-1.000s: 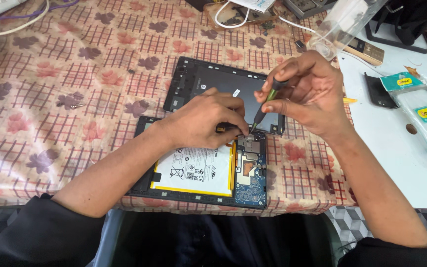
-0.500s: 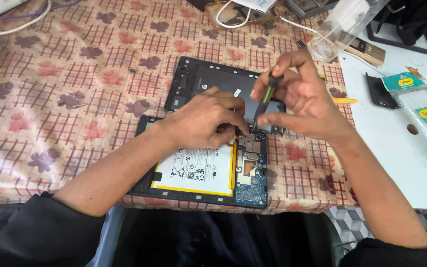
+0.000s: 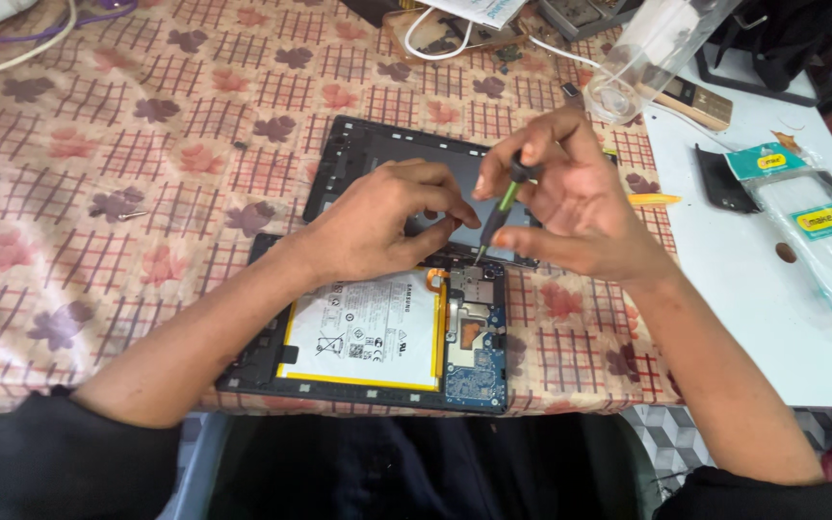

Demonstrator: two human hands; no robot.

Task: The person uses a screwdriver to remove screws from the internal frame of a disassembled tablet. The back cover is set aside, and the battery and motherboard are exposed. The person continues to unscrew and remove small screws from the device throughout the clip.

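Observation:
An opened tablet (image 3: 377, 337) lies at the table's near edge, its white battery (image 3: 363, 332) and blue circuit board (image 3: 479, 371) exposed. Its dark back cover (image 3: 358, 164) lies just behind it. My right hand (image 3: 570, 197) holds a small screwdriver with a green and black handle (image 3: 500, 207), almost upright, its tip touching the top of the board. My left hand (image 3: 377, 226) rests on the tablet's upper edge, fingers bent and pressing down beside the screwdriver tip.
A patterned cloth (image 3: 117, 173) covers the table. To the right is a white surface (image 3: 753, 289) with clear plastic packets (image 3: 820, 231), a dark small part (image 3: 724, 183) and an orange pick (image 3: 652, 200). Cables and a clear container (image 3: 652, 53) sit at the back.
My right hand has raised the screwdriver from a slanted to a nearly upright position and turned it at the same spot. My left hand has stayed on the tablet.

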